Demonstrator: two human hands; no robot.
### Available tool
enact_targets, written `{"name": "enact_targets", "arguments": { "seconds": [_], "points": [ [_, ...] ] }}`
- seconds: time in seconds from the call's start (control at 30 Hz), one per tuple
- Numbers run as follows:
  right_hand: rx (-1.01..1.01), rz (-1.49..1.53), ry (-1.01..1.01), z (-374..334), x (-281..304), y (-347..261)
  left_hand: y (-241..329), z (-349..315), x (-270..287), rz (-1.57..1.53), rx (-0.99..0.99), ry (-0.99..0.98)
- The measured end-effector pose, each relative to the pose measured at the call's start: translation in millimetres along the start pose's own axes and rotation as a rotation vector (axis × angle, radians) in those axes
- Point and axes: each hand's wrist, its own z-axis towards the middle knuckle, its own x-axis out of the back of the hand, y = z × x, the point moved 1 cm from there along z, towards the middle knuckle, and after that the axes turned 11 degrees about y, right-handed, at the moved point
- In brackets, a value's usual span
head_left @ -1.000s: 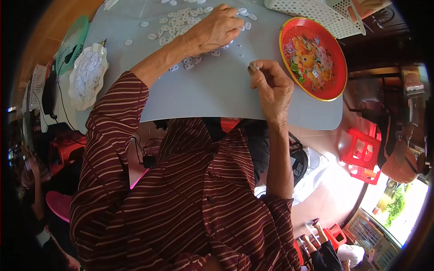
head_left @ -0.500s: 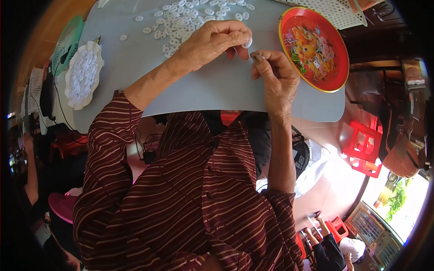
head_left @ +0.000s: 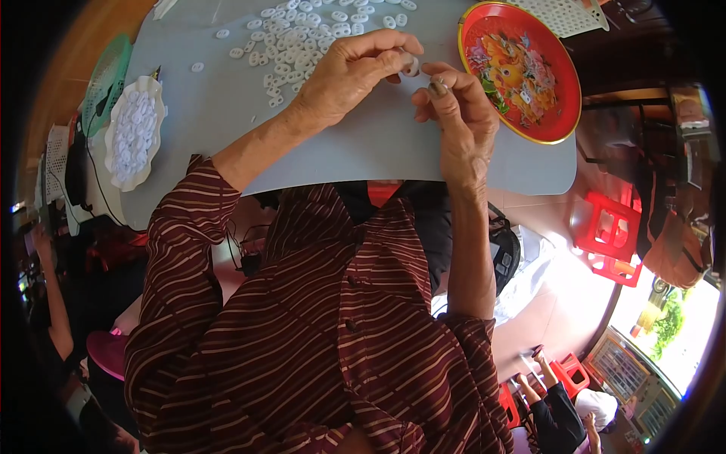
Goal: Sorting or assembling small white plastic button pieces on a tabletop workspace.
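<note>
Above the grey tabletop [head_left: 333, 155], my left hand [head_left: 340, 79] pinches a small white plastic piece [head_left: 411, 67] between thumb and fingers. Close to its right is my right hand [head_left: 463, 113], with thumb and fingers curled together. Whatever the right fingertips hold is too small or hidden to make out. Beyond my left hand, many white oval pieces with holes [head_left: 299, 49] lie in a loose heap. A round red tray [head_left: 561, 72] with a gold rim and a flower pattern stands just right of my right hand, with tiny bits scattered on it.
At the left, a scalloped white dish [head_left: 125, 182] holds more white pieces. Behind it leans a green mesh basket [head_left: 113, 64], with a dark cable [head_left: 98, 170] nearby. A white perforated basket [head_left: 571, 17] is at the far right. Red stools [head_left: 609, 227] and other people are beyond the table.
My right hand has come up closer to the white piece in my left hand, and its fingers have shifted. The whole view has shifted slightly, moving the table items up.
</note>
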Motion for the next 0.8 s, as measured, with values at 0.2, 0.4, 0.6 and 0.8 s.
{"name": "enact_targets", "arguments": {
  "seconds": [0.2, 0.4, 0.6, 0.8],
  "points": [
    [0.153, -0.133, -0.062, 2, -2, 6, -12, -3, -11, -0.156, 0.003, 0.038],
    [-0.026, 0.026, 0.068, 1, 3, 5, -2, -2, -9, 0.097, -0.162, 0.023],
    [-0.035, 0.048, 0.068, 0, 3, 5, 7, -2, -7, 0.161, -0.020, -0.053],
    [0.000, 0.010, 0.026, -1, 6, 6, 5, -5, -8, 0.240, -0.103, -0.082]
  ]
}}
